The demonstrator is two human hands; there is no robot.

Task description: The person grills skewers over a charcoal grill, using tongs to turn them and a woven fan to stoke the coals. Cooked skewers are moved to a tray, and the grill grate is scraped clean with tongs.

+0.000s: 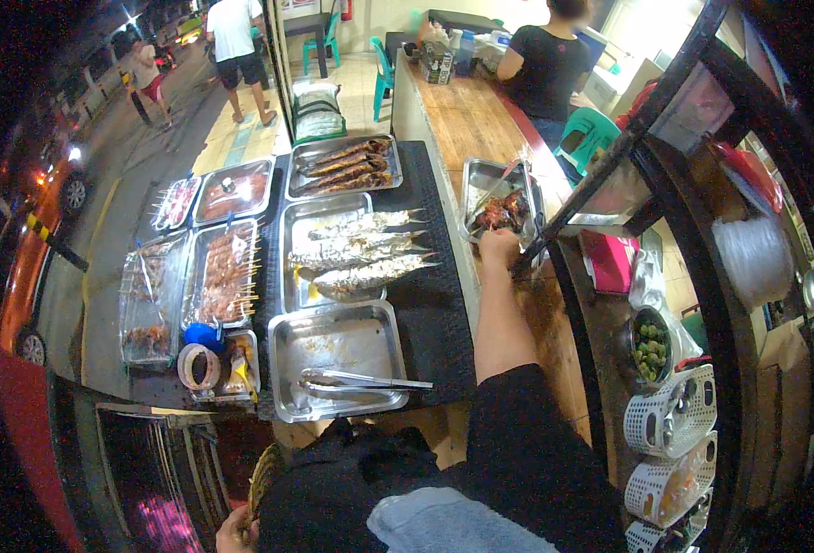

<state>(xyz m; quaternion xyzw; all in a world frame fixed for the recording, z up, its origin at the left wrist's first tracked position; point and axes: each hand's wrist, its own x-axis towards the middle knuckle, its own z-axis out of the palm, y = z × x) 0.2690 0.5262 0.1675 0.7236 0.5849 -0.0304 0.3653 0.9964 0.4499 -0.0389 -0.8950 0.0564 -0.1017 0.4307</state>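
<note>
My right hand reaches forward to the near rim of a steel tray on the wooden counter. Its fingers are closed around what look like the stick ends of grilled meat skewers; the grip itself is partly hidden. Tongs lean in the same tray, beyond the meat. Low at the left, my left hand holds a woven hand fan by its lower part. Another pair of metal tongs lies across a steel tray with some residue in it, on the black table before me.
Foil-wrapped fish, grilled fish and trays of raw skewers cover the black table. A sauce tub stands near its front edge. A black frame post rises right of my arm. A person is behind the counter.
</note>
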